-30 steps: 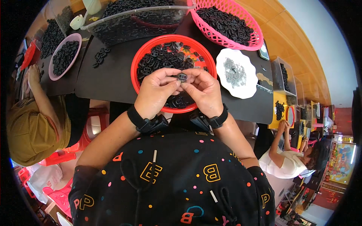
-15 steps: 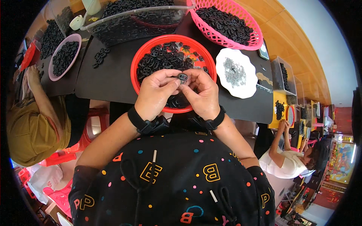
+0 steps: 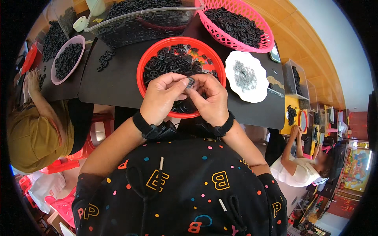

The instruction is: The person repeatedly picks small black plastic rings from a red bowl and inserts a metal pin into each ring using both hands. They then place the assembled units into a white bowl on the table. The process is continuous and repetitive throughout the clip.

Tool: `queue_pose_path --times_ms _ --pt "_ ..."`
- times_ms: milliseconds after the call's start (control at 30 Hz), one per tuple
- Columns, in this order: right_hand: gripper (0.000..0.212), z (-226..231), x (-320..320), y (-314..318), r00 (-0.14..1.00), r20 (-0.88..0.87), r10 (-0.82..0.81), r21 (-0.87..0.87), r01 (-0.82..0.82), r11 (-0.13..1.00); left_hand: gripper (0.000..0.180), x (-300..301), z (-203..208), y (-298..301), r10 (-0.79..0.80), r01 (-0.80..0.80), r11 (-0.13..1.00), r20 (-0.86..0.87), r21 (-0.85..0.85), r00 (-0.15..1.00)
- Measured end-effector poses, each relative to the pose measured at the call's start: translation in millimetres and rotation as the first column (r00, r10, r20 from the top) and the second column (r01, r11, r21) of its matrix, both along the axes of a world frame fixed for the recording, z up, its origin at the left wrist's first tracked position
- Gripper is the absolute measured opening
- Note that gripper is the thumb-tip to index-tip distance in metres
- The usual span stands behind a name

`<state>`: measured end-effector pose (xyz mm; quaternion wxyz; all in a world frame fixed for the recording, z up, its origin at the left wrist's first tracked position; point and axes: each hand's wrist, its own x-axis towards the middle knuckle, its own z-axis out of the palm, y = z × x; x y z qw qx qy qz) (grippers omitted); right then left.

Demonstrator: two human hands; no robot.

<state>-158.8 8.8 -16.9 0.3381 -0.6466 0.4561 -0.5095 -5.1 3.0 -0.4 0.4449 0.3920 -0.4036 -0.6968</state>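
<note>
Between the fingertips of both hands is a small black oval plastic piece (image 3: 190,82), mostly covered by my fingers. My left hand (image 3: 164,96) pinches it from the left, the thumb lying over its face. From the right, my right hand (image 3: 210,98) grips its other side with thumb and forefinger. Both hands are above the near part of a red round basin (image 3: 141,80), which holds many similar black pieces (image 3: 167,61). Right of the basin, a white scalloped plate (image 3: 256,94) carries a heap of small shiny metal pins (image 3: 245,74).
A clear plastic bin (image 3: 138,33) and a pink basket (image 3: 269,35), both full of black pieces, stand behind the basin. A loose cluster of pieces (image 3: 104,60) lies left on the dark table (image 3: 114,86). Co-workers sit at left (image 3: 41,133) and right (image 3: 297,165).
My left thumb has shifted up over the black piece, covering more of it. Both hands stay nearly in the same place above the basin.
</note>
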Motion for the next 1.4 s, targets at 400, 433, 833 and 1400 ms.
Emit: queue_pose_path --times_ms 400,433,833,1400 --pt "0.030 11.8 -0.6 6.1 0.979 -0.199 -0.051 -0.145 0.022 0.989 0.012 0.4 -0.6 -0.8 -0.007 0.005 1.000 0.041 0.028 0.999" --pt "0.031 11.0 -0.8 6.1 0.979 -0.198 -0.054 -0.162 0.022 0.987 0.012 0.7 -1.7 -1.3 -0.010 0.009 1.000 0.041 0.030 0.999" --pt "0.031 11.5 -1.9 5.3 0.972 -0.236 -0.020 -0.155 -0.017 0.988 0.014 1.2 -3.4 -2.6 -0.034 0.032 0.999 0.054 0.040 0.998" --pt "0.031 10.9 -1.7 6.4 0.980 -0.197 -0.025 -0.118 0.001 0.993 0.017 -0.4 -1.7 -2.0 -0.039 0.040 0.999 0.094 -0.018 0.995"
